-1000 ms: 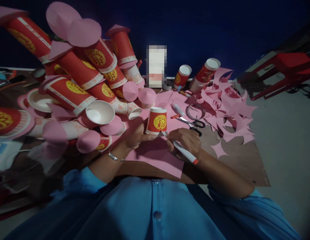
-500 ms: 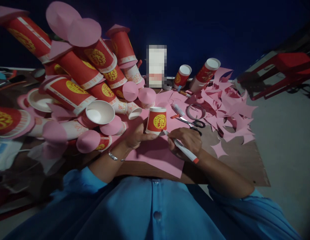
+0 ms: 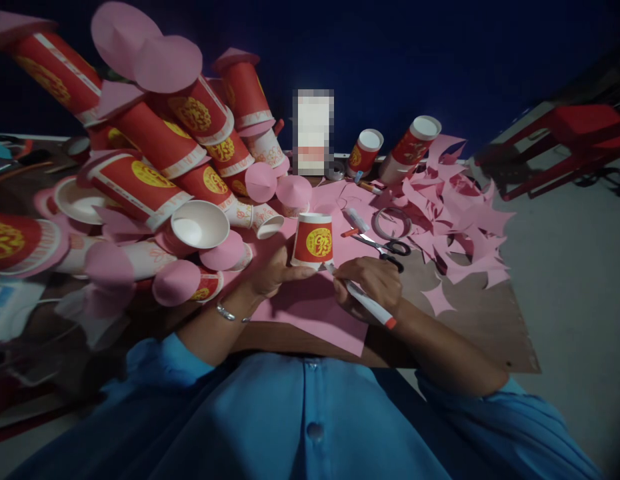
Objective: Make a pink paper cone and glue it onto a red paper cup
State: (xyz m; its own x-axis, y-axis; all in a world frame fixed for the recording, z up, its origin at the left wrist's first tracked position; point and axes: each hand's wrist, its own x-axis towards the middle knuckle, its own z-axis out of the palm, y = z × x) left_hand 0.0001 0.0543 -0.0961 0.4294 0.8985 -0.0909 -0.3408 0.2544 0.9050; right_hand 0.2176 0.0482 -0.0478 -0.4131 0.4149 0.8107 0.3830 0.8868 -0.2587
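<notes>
Left hand (image 3: 270, 270) grips an upside-down cup (image 3: 313, 240) on the pink sheet (image 3: 315, 313), right hand (image 3: 373, 283) pinches a marker (image 3: 363, 299) with its tip at the cup's rim. Looks like mid-trace to me. Big pile of capped cups (image 3: 155, 180) left of the hands, scraps (image 3: 450, 220) and scissors (image 3: 390, 248) beyond the right, so plenty's done already.

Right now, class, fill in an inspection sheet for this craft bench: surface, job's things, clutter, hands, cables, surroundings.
Surface: brown board under pink sheet.
Job's things: inverted red cup on the sheet; marker tip at its rim.
Clutter: cup pile, pink scraps, scissors, tape ring.
Hands: left hand steadies the cup; right hand grips the marker.
Cables: nothing seen.
Surroundings: blue wall, red stool.
</notes>
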